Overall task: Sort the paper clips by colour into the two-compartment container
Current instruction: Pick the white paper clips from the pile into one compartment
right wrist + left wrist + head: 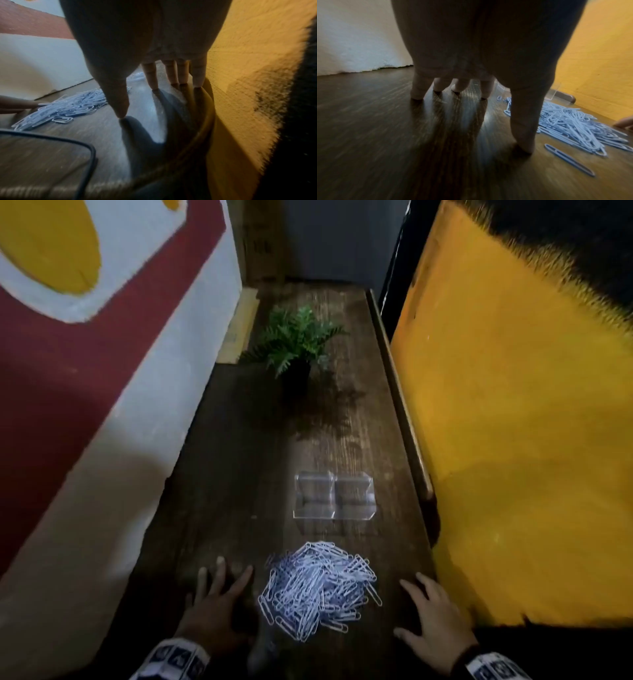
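Observation:
A heap of paper clips (320, 587), white ones mixed with darker blue-grey ones, lies on the dark wooden table (239, 474) near its front edge. Behind the heap stands a clear two-compartment container (334, 496); both compartments look empty. My left hand (219, 597) rests flat on the table left of the heap, fingers spread. My right hand (428, 614) rests flat right of the heap, by the table's right edge. Neither holds anything. In the left wrist view the fingertips (417, 96) touch the wood beside the paper clips (573, 128). The right wrist view shows the paper clips (65, 106) left of my thumb.
A small potted fern (296, 344) stands further back on the table. A white and red wall (102, 405) borders the left side and a yellow wall (513, 440) the right. A dark-framed object (51, 155) lies at the near edge.

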`<state>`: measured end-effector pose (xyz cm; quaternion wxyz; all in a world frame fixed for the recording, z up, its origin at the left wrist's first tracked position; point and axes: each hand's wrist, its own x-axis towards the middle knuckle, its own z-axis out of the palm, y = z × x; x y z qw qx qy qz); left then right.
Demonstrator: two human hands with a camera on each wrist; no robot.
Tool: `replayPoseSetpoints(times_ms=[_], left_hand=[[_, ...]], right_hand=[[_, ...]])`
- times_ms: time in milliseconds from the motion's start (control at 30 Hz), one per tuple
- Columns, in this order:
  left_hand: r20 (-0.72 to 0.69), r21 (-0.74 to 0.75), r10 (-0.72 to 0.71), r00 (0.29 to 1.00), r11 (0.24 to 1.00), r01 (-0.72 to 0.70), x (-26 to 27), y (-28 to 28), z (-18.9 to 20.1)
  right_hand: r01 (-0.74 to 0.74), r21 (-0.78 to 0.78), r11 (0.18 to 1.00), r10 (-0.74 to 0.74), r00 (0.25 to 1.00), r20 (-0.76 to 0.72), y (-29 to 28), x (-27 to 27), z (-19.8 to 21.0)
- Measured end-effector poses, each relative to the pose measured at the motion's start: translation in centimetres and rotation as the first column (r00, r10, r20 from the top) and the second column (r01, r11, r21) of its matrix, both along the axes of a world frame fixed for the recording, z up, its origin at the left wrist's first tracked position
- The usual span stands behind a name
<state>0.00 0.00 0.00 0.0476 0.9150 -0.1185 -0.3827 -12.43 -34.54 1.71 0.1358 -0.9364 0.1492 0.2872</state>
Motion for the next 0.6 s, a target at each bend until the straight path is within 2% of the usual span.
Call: replayPoseSetpoints(times_ms=[100, 167, 267, 400, 467, 600], left_hand=[[0.032, 0.012, -0.015, 0.999, 1.000, 0.015, 0.1, -0.1, -0.1], [0.055, -0.007, 0.041, 0.998, 0.999, -0.041, 0.0, -0.3, -0.5], [0.159, -0.122, 0.146, 0.976, 0.984, -0.128, -0.4, -0.8, -1.1], [0.377, -0.333, 0.178, 0.909, 0.942, -0.047, -0.6, -2.6, -1.1], [0.378, -0.330, 0.147, 0.914, 0.944, -0.016, -0.9, -4.2, -0.2], [0.263, -0.333, 0.176, 0.949, 0.939, -0.082, -1.0, -5.6, 0.0]], right_hand=[[0.013, -0.032, 0.999, -0.011, 0.997, 0.079, -0.2, 0.3, -0.3], [-0.010, -0.016, 1.000, 0.012, 0.983, 0.185, -0.1, 0.9, -0.3], [-0.041, 0.054, 0.998, 0.023, 0.951, 0.309, 0.8, 2.2, 0.0], [-0.145, 0.062, 0.988, 0.110, 0.916, 0.385, 2.2, 4.4, 0.0], [-0.174, 0.055, 0.983, 0.142, 0.920, 0.366, 2.8, 5.3, -0.1], [-0.161, 0.055, 0.985, 0.133, 0.931, 0.340, 3.3, 6.3, -0.6]])
